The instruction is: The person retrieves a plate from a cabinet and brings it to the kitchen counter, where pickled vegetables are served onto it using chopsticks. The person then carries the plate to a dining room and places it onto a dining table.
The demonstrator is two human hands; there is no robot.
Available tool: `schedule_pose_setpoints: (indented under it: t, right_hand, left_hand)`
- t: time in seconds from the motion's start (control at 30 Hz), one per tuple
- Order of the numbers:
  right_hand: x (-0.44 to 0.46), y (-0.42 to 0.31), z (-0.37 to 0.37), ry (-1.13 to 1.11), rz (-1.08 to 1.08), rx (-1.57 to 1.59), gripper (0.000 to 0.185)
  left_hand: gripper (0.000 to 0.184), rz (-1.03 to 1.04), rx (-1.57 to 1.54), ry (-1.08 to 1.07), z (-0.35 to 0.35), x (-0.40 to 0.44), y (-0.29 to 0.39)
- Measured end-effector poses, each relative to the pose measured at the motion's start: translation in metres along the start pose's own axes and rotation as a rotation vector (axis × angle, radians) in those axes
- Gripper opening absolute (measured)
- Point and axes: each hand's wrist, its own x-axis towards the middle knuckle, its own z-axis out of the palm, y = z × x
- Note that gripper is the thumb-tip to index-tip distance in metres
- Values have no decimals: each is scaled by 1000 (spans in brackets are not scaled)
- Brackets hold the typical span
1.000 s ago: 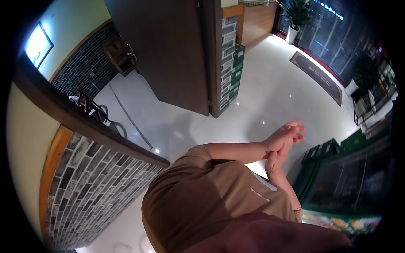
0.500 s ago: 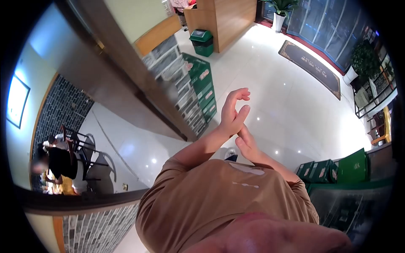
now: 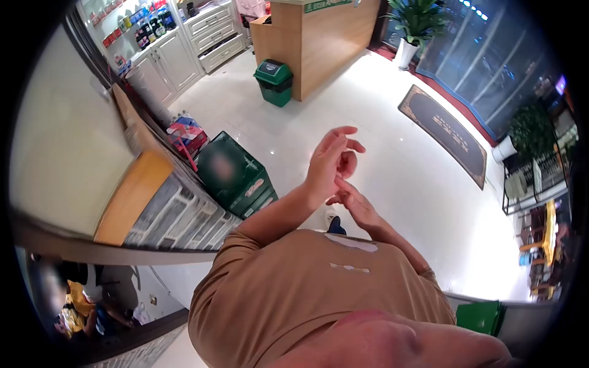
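Observation:
My left hand [image 3: 333, 158] is raised in front of my chest, its fingers loosely curled and apart, with nothing in them. Just below it, my right hand [image 3: 359, 207] has its fingers stretched toward the heel of my left hand and appears to touch it there. No object shows in either hand. Behind both hands lies the glossy white floor [image 3: 343, 104]. My brown T-shirt [image 3: 307, 276] and one shoe [image 3: 332, 218] show beneath them.
Stacked green boxes [image 3: 236, 172] stand beside the brick half-wall [image 3: 178, 211] on the left. Ahead are a green bin [image 3: 274, 83], a wooden counter [image 3: 336, 43] and a dark mat [image 3: 445, 132]. Potted plants [image 3: 412, 21] line the glass. Other people [image 3: 92, 294] are at lower left.
I have moved forward past the doorway, and the green boxes are now closer on my left. Cabinets and shelves have come into view. My left fingers have curled more, and my hands overlap slightly.

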Motion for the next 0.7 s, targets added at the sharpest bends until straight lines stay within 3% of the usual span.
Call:
schedule_pose_setpoints:
  t: [0.2,0.33,0.43,0.6,0.7]
  right_hand:
    - [161,-8,-122,-200,135,83,65]
    - [269,10,-167,-545,229,55,71]
    - [338,39,-169,-726,244,72,53]
    - [468,92,-167,-944,178,-88,61]
    - [546,111,-165,-890,101,-61,64]
  left_hand:
    - [26,285,299,260,-67,150,13]
    - [33,432,835,351,-131,213,37]
    - [36,417,1091,549,-180,233,64]
    - [33,555,951,709,-279,275,113]
    - [33,614,908,742,-339,314,153]
